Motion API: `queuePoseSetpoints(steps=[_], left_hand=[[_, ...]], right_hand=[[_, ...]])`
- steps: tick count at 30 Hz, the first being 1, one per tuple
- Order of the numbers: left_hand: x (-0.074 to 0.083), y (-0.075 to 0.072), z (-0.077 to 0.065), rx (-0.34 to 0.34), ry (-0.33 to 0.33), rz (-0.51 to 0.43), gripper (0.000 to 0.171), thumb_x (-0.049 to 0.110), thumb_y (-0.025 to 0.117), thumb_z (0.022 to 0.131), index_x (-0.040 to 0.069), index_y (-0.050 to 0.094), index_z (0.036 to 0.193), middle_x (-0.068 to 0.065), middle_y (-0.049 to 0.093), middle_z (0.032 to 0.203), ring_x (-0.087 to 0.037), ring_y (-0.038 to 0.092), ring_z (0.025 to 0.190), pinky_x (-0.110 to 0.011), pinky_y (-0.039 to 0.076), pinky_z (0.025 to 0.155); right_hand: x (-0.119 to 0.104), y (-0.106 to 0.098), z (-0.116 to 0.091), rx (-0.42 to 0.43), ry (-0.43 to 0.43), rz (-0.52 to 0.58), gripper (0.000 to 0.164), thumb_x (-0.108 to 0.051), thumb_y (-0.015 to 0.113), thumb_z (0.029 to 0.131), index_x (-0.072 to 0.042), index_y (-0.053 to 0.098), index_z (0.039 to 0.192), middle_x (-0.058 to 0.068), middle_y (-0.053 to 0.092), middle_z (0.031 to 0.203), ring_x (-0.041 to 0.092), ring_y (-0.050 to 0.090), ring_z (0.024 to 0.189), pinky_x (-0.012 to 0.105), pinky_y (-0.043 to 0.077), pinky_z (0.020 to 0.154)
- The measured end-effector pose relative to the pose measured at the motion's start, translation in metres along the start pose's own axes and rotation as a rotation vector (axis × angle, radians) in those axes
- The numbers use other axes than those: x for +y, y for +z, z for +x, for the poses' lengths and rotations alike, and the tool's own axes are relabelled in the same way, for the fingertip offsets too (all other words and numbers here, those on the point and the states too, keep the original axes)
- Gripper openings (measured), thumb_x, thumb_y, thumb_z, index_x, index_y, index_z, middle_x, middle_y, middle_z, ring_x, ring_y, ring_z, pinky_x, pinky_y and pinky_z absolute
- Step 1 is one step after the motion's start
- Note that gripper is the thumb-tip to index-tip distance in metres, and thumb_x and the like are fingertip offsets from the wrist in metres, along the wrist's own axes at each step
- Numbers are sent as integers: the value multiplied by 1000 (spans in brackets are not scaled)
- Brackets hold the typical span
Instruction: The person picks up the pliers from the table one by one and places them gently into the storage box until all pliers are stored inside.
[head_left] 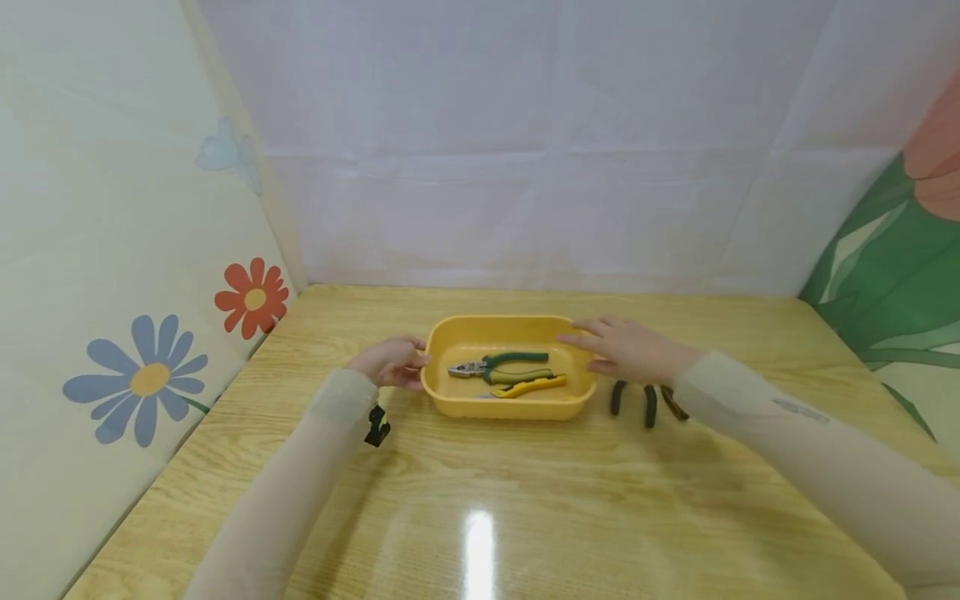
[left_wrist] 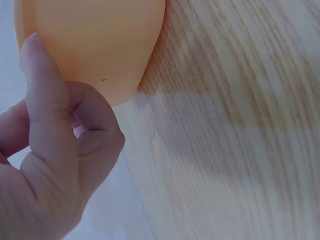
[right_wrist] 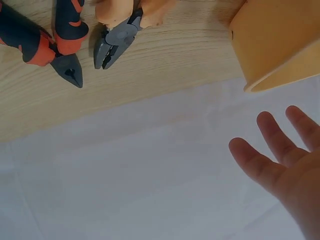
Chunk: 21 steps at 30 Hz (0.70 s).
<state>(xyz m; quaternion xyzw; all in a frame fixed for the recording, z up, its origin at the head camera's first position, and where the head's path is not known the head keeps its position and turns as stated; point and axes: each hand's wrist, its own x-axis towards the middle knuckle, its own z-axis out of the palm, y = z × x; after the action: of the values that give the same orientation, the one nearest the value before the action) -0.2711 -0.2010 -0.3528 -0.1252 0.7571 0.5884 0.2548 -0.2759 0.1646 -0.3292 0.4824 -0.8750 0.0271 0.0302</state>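
Note:
A yellow plastic bin (head_left: 510,409) stands on the table with its long side toward me. Inside lie green-handled combination pliers (head_left: 468,369) and a yellow-handled tool (head_left: 528,386). My left hand (head_left: 390,362) holds the bin's left end, with bent fingers against the outer wall (left_wrist: 100,45). At the right end my right hand (head_left: 626,346) hovers with fingers extended. In the right wrist view, its spread fingers (right_wrist: 255,172) are apart from the rim. Near that hand lie red-and-black-handled pliers (right_wrist: 67,69) and orange-handled pliers (right_wrist: 117,40).
The wooden table (head_left: 480,475) runs back to a white cloth (head_left: 525,167). A flower-printed sheet (head_left: 150,250) hangs on the left, another printed sheet (head_left: 892,275) on the right. A small black device (head_left: 377,427) shows at my left wrist.

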Motion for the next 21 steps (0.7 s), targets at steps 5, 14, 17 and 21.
queuePoseSetpoints(steps=[5,14,17,21], left_hand=[[0,1,1,0,-2,-2,36,-1,42,101,-4,36,136,-10,47,93,-12,53,61,-19,53,53],[-1,1,1,-5,0,-3,35,-1,42,101,-4,37,136,-10,47,94,-13,53,63,-19,53,54],[-1,1,2,-3,-1,4,36,0,42,101,-5,37,136,-10,47,94,-13,53,63,-19,53,54],[-1,0,2,-4,0,9,37,0,43,101,-6,37,138,-11,47,96,-13,53,62,-19,53,54]], right_hand=[[6,4,-8,39,2,-4,55,-14,66,93,-3,46,142,27,46,138,46,48,119,62,41,96],[8,1,-23,74,30,-28,57,-10,69,90,0,46,141,27,48,135,45,50,116,61,44,92],[8,0,-29,69,60,-36,57,-11,69,90,0,45,141,28,47,136,45,50,117,61,44,93],[10,-1,-37,81,77,-40,56,-14,69,91,0,46,140,29,47,136,45,50,116,61,44,93]])
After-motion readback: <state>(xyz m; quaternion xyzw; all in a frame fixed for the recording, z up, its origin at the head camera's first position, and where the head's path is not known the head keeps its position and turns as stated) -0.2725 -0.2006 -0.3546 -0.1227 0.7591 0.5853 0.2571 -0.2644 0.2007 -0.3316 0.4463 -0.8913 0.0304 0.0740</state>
